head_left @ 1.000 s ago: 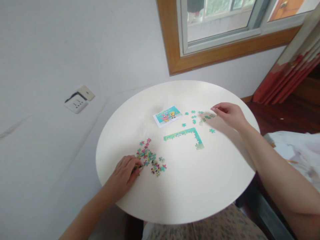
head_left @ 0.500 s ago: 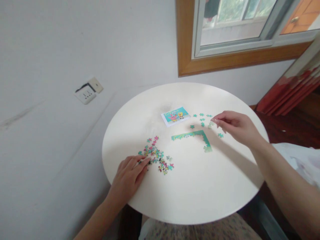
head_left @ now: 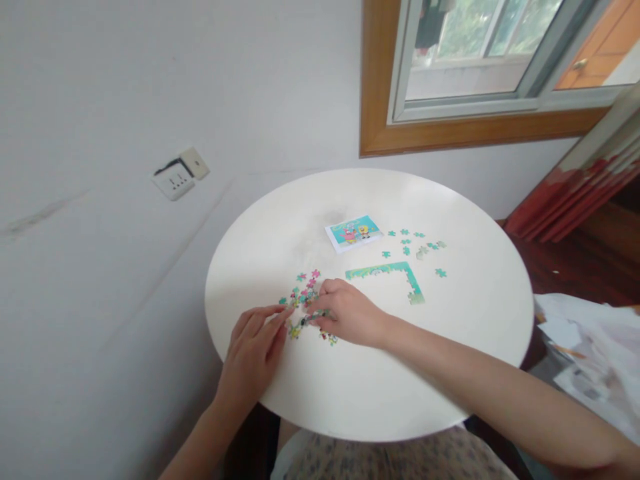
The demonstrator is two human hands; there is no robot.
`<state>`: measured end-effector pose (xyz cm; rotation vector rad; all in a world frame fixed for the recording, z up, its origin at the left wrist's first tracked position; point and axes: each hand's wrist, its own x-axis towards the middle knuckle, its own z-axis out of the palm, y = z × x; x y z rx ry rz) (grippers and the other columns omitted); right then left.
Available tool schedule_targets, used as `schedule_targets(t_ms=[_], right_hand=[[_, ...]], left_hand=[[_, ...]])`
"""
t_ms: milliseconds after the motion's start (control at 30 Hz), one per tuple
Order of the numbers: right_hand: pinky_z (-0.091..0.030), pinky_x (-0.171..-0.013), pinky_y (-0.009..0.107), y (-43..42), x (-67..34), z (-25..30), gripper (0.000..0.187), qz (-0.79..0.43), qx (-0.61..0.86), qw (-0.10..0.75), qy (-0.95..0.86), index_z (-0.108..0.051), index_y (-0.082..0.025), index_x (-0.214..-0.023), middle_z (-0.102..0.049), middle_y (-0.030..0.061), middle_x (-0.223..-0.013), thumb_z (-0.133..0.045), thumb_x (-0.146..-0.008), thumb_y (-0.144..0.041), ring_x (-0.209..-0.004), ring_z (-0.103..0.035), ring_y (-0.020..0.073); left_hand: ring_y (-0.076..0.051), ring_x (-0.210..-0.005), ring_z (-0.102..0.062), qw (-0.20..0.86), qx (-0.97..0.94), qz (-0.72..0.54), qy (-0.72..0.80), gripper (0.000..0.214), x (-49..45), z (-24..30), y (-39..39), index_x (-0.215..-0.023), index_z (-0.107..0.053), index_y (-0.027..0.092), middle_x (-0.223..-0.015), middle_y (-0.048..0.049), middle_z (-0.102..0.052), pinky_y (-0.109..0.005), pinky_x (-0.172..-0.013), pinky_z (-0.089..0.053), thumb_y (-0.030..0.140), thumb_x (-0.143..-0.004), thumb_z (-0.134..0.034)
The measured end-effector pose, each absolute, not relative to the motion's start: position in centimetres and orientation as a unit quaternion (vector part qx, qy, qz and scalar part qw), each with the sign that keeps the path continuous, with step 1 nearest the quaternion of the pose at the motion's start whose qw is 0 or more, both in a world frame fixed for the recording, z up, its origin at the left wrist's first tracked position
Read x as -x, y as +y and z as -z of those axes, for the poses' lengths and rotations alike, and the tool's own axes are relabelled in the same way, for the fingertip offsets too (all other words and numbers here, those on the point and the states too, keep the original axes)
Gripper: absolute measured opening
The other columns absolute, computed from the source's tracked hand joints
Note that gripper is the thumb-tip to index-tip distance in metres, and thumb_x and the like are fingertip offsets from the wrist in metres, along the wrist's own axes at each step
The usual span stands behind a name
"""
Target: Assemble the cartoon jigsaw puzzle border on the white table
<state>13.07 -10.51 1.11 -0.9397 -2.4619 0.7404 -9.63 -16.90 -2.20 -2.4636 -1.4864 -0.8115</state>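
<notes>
A pile of small loose puzzle pieces (head_left: 304, 293), pink, teal and yellow, lies on the round white table (head_left: 450, 333). My left hand (head_left: 254, 350) lies flat with fingers stretched out, its fingertips at the pile's left edge. My right hand (head_left: 347, 313) rests on the pile's right side with fingers curled over the pieces; what they grip is hidden. A joined teal corner strip of the puzzle (head_left: 395, 275) lies to the right. Several loose teal pieces (head_left: 417, 243) lie beyond it. A small picture card (head_left: 354, 233) sits behind.
A wall socket (head_left: 179, 175) is on the white wall at the left. A wood-framed window (head_left: 480, 73) is behind the table. A red curtain (head_left: 575, 193) hangs at the right. White papers (head_left: 595, 360) lie at the right edge.
My right hand has left the loose teal pieces at the far right and come across to the mixed pile beside my left hand. The left hand has opened out flat.
</notes>
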Motion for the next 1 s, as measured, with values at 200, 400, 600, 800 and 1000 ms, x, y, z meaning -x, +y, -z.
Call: schedule_targets(t_ms=[200, 400, 600, 800, 1000], right_hand=[[-0.042, -0.092, 0.039, -10.5, -11.5, -0.4, 0.030, -0.206, 0.366, 0.148, -0.896, -0.074, -0.022, -0.113, -0.059, 0.0104, -0.109, -0.071, -0.085, -0.032, -0.107, -0.053, 0.0269], [-0.040, -0.095, 0.037, -10.0, -11.2, -0.2, 0.016, -0.223, 0.337, 0.132, -0.905, -0.075, -0.019, -0.099, -0.060, 0.0093, -0.105, -0.064, -0.087, -0.019, -0.110, -0.052, 0.0247], [-0.040, -0.096, 0.038, -10.0, -11.1, 0.4, 0.017, -0.241, 0.331, 0.149, -0.900, -0.072, -0.017, -0.102, -0.060, 0.0098, -0.103, -0.063, -0.088, -0.018, -0.107, -0.053, 0.0242], [-0.042, -0.095, 0.039, -10.5, -11.5, 0.6, 0.019, -0.248, 0.327, 0.171, -0.896, -0.069, -0.017, -0.103, -0.060, 0.0102, -0.103, -0.062, -0.086, -0.015, -0.106, -0.053, 0.0246], [-0.042, -0.094, 0.038, -10.8, -11.6, 0.2, 0.018, -0.252, 0.321, 0.174, -0.896, -0.070, -0.017, -0.103, -0.060, 0.0099, -0.104, -0.063, -0.086, -0.016, -0.105, -0.054, 0.0241]], left_hand=[[-0.027, -0.105, -0.056, 0.082, 0.794, 0.290, -0.528, 0.030, 9.6, 2.4, -17.2, -0.127, -0.058, 0.014, -0.113, -0.0122, -0.064, -0.043, -0.096, -0.046, 0.019, -0.098, -0.048], [-0.027, -0.105, -0.055, 0.073, 0.795, 0.290, -0.527, 0.029, 9.5, 2.3, -17.4, -0.125, -0.058, 0.013, -0.111, -0.0119, -0.063, -0.042, -0.095, -0.046, 0.018, -0.098, -0.047], [-0.027, -0.107, -0.056, 0.063, 0.809, 0.271, -0.519, 0.024, 9.2, 2.1, -17.4, -0.117, -0.063, 0.019, -0.111, -0.0096, -0.064, -0.044, -0.097, -0.046, 0.022, -0.096, -0.053], [-0.030, -0.114, -0.055, 0.051, 0.820, 0.248, -0.513, 0.026, 9.2, 2.2, -17.3, -0.116, -0.066, 0.024, -0.120, -0.0088, -0.064, -0.048, -0.100, -0.044, 0.030, -0.090, -0.065], [-0.029, -0.114, -0.054, 0.036, 0.830, 0.248, -0.498, 0.019, 9.3, 2.2, -17.1, -0.109, -0.067, 0.025, -0.118, -0.0080, -0.064, -0.047, -0.100, -0.043, 0.027, -0.090, -0.066]])
